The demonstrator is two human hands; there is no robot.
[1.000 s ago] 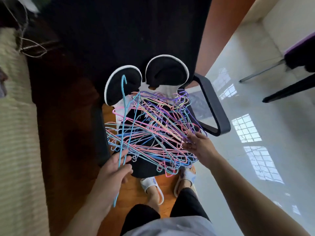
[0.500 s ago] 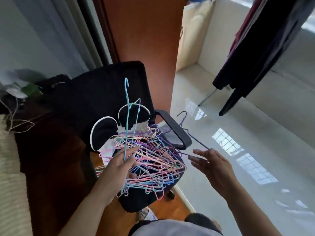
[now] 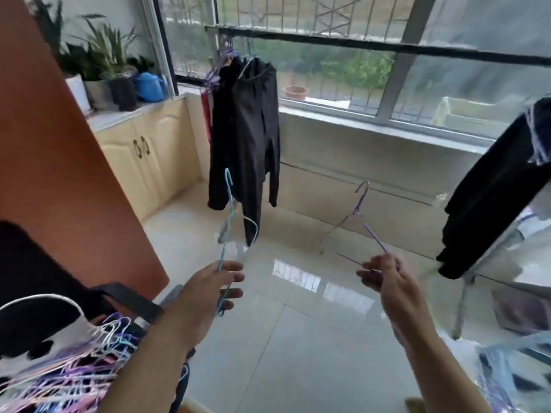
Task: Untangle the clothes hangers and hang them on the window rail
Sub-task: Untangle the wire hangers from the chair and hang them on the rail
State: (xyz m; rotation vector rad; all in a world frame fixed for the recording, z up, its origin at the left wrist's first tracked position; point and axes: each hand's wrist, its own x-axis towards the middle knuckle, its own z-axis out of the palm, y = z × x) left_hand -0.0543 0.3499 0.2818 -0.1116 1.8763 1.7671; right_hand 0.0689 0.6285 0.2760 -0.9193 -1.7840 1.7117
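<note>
While the tangled hangers (image 3: 68, 374) lie near left on the chair (image 3: 125, 299), left hand (image 3: 205, 290) grips a blue hanger (image 3: 228, 216), fingers curled round its wire; right hand (image 3: 387, 281) pinches a purple hanger (image 3: 359, 210). Window rail (image 3: 357, 44) runs far, w/ black garment (image 3: 244, 129) hung at left.

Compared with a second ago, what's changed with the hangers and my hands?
The left hand has lifted a blue hanger clear of the pile; the right hand left the tangle and now holds a purple hanger. The view swung up toward the window rail. The pile stayed on the chair.
</note>
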